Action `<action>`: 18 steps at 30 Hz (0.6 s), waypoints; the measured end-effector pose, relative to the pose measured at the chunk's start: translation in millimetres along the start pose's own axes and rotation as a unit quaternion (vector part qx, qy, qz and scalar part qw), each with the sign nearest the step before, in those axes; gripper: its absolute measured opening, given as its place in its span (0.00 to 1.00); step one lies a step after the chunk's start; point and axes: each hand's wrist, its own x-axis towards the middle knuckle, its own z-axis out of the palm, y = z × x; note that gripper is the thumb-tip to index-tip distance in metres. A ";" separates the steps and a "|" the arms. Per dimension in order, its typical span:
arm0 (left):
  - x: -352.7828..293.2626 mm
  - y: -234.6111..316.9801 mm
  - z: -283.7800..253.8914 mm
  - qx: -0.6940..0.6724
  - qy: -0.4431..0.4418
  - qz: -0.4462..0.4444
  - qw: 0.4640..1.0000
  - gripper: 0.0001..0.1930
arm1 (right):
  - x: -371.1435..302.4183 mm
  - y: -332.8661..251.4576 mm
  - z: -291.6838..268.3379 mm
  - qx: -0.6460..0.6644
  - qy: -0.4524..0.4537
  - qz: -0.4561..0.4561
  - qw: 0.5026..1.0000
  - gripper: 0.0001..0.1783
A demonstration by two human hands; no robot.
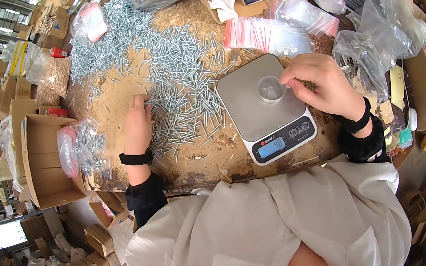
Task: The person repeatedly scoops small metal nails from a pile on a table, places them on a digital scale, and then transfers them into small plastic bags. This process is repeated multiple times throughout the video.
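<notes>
Silvery screws [181, 99] lie loose in a broad, tangled heap across the counter [114, 106]. Right of them, a white-edged digital scale [262, 118] sits slightly turned, its blue display lit; toward the right of its metal platform stands a small, clear round cup [270, 100].
</notes>
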 end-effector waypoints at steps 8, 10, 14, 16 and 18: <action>23.8 67.9 -26.3 -0.143 0.035 0.038 0.988 0.09 | -4.6 4.2 -5.6 -0.031 0.006 0.015 0.999 0.07; 33.0 103.5 -26.1 -0.220 0.018 0.070 0.973 0.09 | -5.8 5.0 -6.1 -0.034 0.012 0.018 0.999 0.08; 43.0 167.9 -1.6 -0.474 -0.083 0.133 0.867 0.08 | -7.4 10.7 -4.9 -0.029 0.025 0.010 0.999 0.08; 46.7 190.8 15.4 -0.488 -0.090 0.138 0.857 0.08 | -6.7 10.0 -5.8 -0.029 0.022 0.018 0.999 0.08; 52.5 207.2 23.1 -0.455 -0.070 0.147 0.875 0.09 | -7.3 10.4 -5.7 -0.034 0.028 0.016 0.999 0.08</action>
